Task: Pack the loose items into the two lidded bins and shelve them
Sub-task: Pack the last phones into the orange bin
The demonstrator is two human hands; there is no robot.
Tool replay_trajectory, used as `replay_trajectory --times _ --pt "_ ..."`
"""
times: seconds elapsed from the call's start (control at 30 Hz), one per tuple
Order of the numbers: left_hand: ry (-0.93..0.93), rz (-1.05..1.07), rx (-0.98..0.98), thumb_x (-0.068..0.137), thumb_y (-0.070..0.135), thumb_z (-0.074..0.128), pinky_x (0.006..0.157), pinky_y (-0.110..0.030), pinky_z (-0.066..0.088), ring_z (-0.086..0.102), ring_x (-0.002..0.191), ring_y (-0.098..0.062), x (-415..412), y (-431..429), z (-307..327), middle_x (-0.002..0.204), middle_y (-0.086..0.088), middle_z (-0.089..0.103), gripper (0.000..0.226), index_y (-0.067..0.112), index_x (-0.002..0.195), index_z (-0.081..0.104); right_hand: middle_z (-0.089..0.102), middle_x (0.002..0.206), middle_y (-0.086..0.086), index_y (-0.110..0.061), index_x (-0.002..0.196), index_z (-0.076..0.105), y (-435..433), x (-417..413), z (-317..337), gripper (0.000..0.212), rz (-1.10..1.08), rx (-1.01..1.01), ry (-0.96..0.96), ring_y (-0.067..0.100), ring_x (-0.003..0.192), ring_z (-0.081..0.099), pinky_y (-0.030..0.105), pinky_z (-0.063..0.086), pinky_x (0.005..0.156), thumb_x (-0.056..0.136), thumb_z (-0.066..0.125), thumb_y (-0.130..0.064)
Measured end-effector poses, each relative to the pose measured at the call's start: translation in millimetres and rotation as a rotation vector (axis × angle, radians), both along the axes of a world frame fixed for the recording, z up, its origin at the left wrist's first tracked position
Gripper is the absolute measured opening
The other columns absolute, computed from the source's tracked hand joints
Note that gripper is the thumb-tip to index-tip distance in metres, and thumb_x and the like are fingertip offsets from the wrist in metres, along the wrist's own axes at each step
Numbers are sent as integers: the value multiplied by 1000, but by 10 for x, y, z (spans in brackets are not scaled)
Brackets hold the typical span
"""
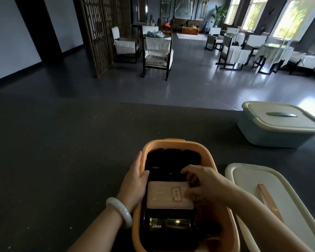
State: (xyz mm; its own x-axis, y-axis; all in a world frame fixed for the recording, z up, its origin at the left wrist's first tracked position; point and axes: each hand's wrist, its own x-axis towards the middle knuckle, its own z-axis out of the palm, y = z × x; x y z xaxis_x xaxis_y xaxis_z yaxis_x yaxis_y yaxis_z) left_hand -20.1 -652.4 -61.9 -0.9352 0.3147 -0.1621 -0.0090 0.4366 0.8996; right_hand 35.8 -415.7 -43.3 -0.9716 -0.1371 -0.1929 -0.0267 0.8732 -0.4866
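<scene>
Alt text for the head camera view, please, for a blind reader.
A person's left hand grips the rim of an open orange bin while the right hand holds the far edge of a pink box inside, among black Anker devices. A white lid lies beside it; a lidded blue bin stands beyond, right.
</scene>
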Motion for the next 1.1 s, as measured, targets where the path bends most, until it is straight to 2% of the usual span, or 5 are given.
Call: replay_trajectory --times 0.1,0.5,0.77,0.93,1.1 --pt "-20 13 46 102 30 40 107 -36 39 41 135 -18 11 -19 -11 155 1 32 59 35 153 10 47 102 -25 -41 127 38 -48 86 2 75 17 33 -50 -5 91 53 13 46 70 65 79 -50" --pt "-69 89 152 104 37 30 96 -22 29 32 141 -14 57 -14 -61 157 5 27 48 41 151 20 50 104 -20 -36 110 49 -286 271 -99 56 -158 -66 48 -1 87 55 14 48 67 66 82 -45" --pt "-69 77 142 104 38 31 75 -8 34 44 104 10 67 -19 -45 151 7 38 48 41 151 20 50 109 -21 -38 114 48 -319 304 -103 56 -169 -122 47 -1 93 54 14 49 72 68 81 -45" --pt "-104 82 180 104 39 32 91 -23 32 38 134 -11 65 -20 -20 155 6 32 49 40 151 20 41 107 -28 -49 109 43 -248 493 32 54 -146 5 144 -9 94 47 7 43 62 68 79 -47" --pt "-94 65 126 102 42 30 90 -17 32 38 134 -11 221 -80 -46 156 4 31 53 37 153 15 45 107 -31 -47 110 51 -197 742 59 47 16 107 -72 -12 91 47 10 40 63 71 76 -50"
